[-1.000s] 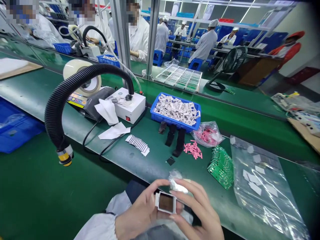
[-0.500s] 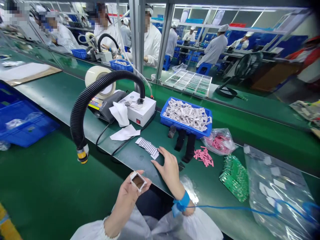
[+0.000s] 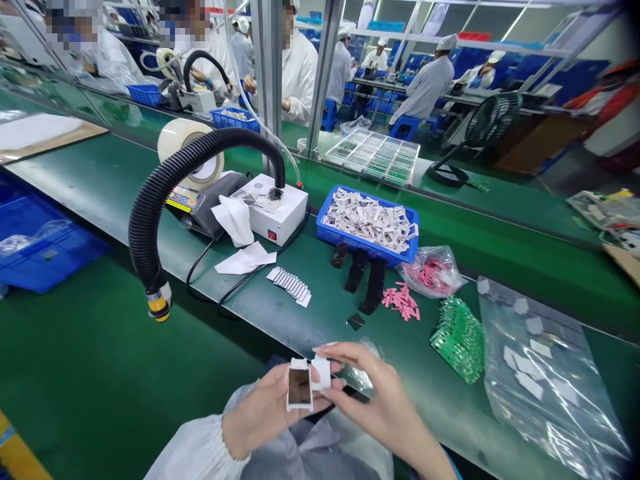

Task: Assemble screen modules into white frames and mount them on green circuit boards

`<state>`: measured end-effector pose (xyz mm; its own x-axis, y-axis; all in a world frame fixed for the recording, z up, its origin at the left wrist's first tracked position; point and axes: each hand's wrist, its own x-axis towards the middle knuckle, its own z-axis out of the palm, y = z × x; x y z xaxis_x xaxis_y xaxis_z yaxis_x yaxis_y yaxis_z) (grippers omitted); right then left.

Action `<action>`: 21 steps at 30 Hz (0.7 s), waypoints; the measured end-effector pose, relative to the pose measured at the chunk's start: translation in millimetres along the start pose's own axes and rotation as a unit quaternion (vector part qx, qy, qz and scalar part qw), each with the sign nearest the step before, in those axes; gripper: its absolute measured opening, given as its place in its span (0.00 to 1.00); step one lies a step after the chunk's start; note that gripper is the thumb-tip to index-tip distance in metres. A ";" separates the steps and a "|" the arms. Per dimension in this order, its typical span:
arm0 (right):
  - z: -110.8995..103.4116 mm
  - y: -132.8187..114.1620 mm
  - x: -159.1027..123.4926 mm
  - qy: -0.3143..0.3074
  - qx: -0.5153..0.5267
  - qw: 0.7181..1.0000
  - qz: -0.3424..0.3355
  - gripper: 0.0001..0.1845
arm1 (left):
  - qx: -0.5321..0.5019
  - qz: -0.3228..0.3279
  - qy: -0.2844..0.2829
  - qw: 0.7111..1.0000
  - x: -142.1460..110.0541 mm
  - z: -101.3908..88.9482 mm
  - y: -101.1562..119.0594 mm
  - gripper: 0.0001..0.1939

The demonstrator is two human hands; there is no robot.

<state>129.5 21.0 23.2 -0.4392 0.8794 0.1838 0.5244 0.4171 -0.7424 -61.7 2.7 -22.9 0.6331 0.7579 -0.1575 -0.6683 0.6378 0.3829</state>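
My left hand (image 3: 267,407) is closed round a small white frame (image 3: 299,385) with a brown window, held upright near my lap. My right hand (image 3: 373,393) pinches a small white flat piece (image 3: 323,371) against the frame's right edge. Both hands are just below the front edge of the green bench. A row of the same white flat pieces (image 3: 290,285) lies on the bench beyond them. A crumpled clear bag (image 3: 365,377) sits under my right hand.
A black corrugated hose (image 3: 150,200) arches from a white box (image 3: 273,210) down to the left. A blue tray (image 3: 370,223) holds white parts; pink strips (image 3: 400,300), green circuit boards (image 3: 457,337) and a clear bag (image 3: 545,373) lie right. Other workers sit behind.
My right hand came back from the row of white pieces on the bench with one piece and now holds it against the frame. My left hand turned the frame upright.
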 end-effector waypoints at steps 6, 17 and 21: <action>8.8 -5.0 -5.8 0.072 -0.127 0.986 -0.085 0.25 | 0.026 0.008 0.015 1.000 1.9 18.0 -4.1 0.15; -0.4 1.5 -11.1 0.043 -0.038 0.997 -0.059 0.13 | 0.140 -0.045 0.034 0.989 2.7 10.8 -15.2 0.22; 6.9 7.6 -25.9 0.140 -0.072 0.987 -0.034 0.15 | 0.071 -0.052 0.049 0.995 1.8 12.7 -17.6 0.18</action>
<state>139.8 -0.2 8.3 -0.2685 0.8693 0.4151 0.6080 0.4872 -0.6269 -43.8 -8.9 -18.3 0.6503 0.7031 -0.2876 -0.5349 0.6927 0.4838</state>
